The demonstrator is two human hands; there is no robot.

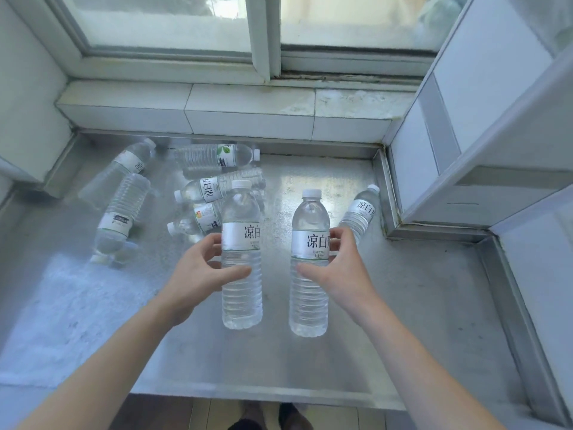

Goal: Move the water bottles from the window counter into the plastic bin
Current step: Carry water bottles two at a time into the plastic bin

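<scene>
Hands close on two upright clear plastic water bottles with white caps and silver labels, held above the middle of the stainless-steel window counter [418, 305] — the left hand [198, 274] wraps thumb and fingers round the left bottle [242, 262], the right hand [338, 265] grasps the right bottle [310, 268], both at the label band. Full of water, each likely has real weight; the ribbed lower walls look thin and may flex, so the firmer labelled waist seems the sound hold. Six more bottles lie toppled toward the counter's back edge — one [359, 212] near the right edge. No plastic bin is in view.
</scene>
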